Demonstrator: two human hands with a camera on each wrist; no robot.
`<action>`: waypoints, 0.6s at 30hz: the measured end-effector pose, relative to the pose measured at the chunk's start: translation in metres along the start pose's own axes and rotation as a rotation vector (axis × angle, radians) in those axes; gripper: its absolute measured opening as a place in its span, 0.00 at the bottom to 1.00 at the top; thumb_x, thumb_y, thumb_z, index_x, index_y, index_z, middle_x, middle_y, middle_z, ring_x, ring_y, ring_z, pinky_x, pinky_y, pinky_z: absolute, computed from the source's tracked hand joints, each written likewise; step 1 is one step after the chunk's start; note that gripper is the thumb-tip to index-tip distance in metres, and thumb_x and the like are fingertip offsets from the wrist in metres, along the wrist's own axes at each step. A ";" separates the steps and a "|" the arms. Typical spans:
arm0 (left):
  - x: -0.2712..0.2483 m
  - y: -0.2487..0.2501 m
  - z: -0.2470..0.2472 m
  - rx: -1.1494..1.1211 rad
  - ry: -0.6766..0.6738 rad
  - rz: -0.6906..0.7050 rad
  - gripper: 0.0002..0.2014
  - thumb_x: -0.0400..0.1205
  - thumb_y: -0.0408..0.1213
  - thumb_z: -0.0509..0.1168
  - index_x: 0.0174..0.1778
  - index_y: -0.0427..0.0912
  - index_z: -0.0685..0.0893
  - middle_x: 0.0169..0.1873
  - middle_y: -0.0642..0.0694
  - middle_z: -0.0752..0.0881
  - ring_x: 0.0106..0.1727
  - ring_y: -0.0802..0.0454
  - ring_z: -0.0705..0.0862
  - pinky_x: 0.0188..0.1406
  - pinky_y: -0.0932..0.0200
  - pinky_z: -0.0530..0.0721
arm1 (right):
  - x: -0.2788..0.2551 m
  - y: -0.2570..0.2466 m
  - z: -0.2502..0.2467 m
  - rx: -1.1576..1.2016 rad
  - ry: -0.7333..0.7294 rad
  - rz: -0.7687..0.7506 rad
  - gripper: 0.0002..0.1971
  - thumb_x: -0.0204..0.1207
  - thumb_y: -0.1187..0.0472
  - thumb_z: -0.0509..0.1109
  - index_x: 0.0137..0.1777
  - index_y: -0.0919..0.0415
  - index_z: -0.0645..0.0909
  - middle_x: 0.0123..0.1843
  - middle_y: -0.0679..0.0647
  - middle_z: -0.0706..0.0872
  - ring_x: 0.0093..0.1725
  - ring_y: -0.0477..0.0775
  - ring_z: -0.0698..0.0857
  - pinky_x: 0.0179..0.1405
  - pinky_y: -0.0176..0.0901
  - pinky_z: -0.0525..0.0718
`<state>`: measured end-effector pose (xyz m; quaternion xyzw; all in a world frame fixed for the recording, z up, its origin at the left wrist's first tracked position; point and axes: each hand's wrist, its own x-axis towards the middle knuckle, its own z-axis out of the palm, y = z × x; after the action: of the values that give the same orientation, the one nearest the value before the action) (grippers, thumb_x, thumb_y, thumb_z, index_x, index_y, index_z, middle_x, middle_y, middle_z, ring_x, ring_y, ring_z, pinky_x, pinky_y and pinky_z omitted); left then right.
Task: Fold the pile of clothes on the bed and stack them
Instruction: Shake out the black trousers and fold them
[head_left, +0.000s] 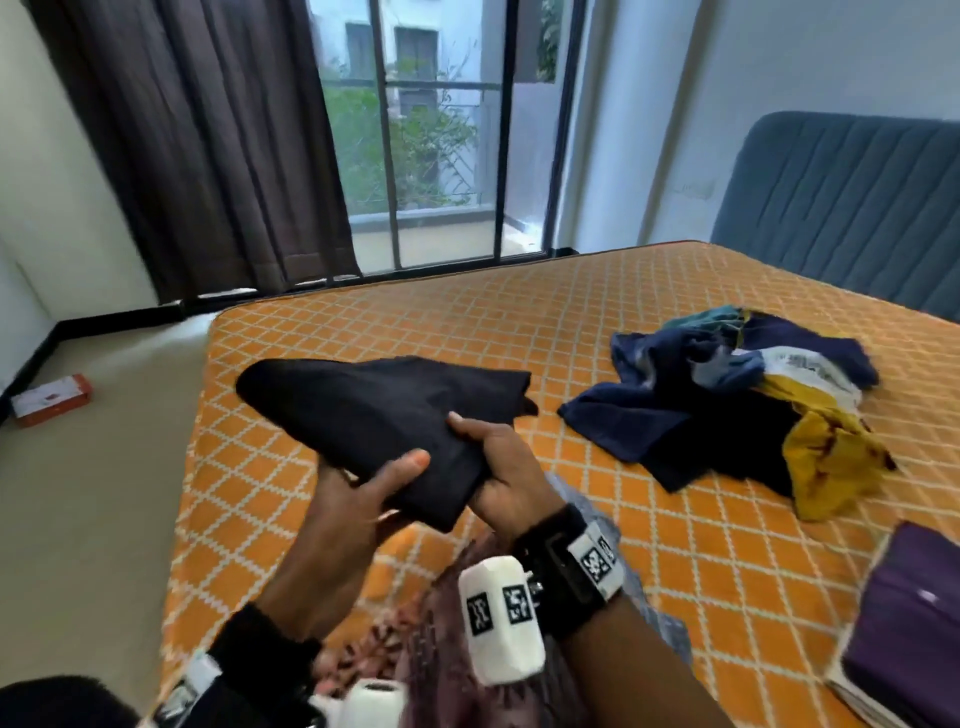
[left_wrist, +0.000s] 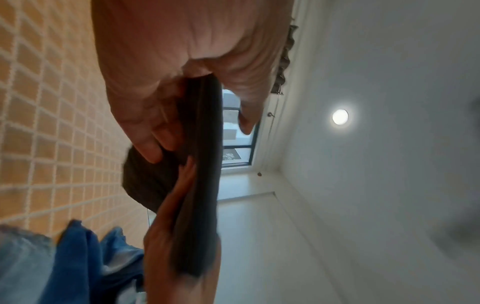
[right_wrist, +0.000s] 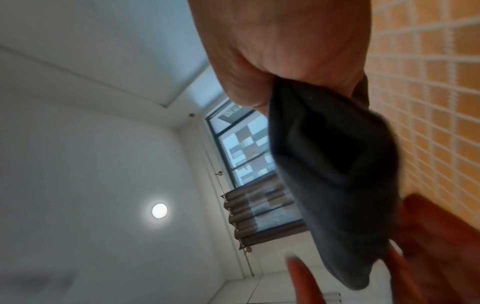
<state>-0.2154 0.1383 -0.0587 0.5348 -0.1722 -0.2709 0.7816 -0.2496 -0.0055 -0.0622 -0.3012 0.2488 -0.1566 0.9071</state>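
Note:
Both hands hold up a folded black garment (head_left: 374, 410) above the orange lattice-patterned bed (head_left: 467, 322). My left hand (head_left: 384, 488) grips its near edge, thumb on top and fingers underneath. Just to the right, my right hand (head_left: 483, 457) grips the same edge. In the left wrist view the black garment (left_wrist: 200, 164) runs between thumb and fingers. The right wrist view shows the black garment (right_wrist: 337, 174) hanging from my right hand (right_wrist: 285, 67). A loose pile of clothes (head_left: 727, 400) in navy, yellow, white and teal lies on the bed to the right.
A folded purple item (head_left: 904, 623) lies at the bed's right front corner. Patterned fabric (head_left: 441, 649) shows beneath my wrists. A grey-blue headboard (head_left: 841, 208) stands at the far right. Left of the bed are bare floor and a small red-and-white box (head_left: 52, 400). Window and dark curtain behind.

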 end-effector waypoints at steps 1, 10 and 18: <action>0.001 0.006 0.003 -0.028 -0.009 -0.017 0.25 0.81 0.34 0.71 0.74 0.55 0.76 0.62 0.50 0.90 0.57 0.46 0.91 0.48 0.48 0.90 | -0.004 -0.012 -0.006 0.010 0.003 -0.061 0.16 0.80 0.73 0.68 0.67 0.70 0.81 0.57 0.67 0.91 0.49 0.65 0.93 0.46 0.58 0.93; 0.062 -0.002 0.034 -0.222 -0.304 -0.593 0.35 0.60 0.48 0.86 0.64 0.42 0.90 0.67 0.42 0.87 0.63 0.45 0.88 0.56 0.43 0.90 | -0.079 -0.108 -0.116 -0.146 0.041 -0.453 0.29 0.78 0.80 0.67 0.76 0.58 0.75 0.69 0.64 0.86 0.63 0.68 0.88 0.54 0.59 0.91; 0.084 -0.081 0.199 0.155 -0.510 -0.486 0.13 0.82 0.28 0.67 0.61 0.43 0.88 0.54 0.44 0.92 0.53 0.48 0.91 0.44 0.56 0.92 | -0.116 -0.160 -0.248 -0.167 0.369 -0.616 0.27 0.77 0.75 0.72 0.75 0.57 0.78 0.67 0.58 0.88 0.65 0.63 0.88 0.62 0.61 0.88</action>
<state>-0.2796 -0.0830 -0.0622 0.5328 -0.2496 -0.5596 0.5837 -0.5021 -0.1939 -0.0932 -0.4016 0.3176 -0.4532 0.7297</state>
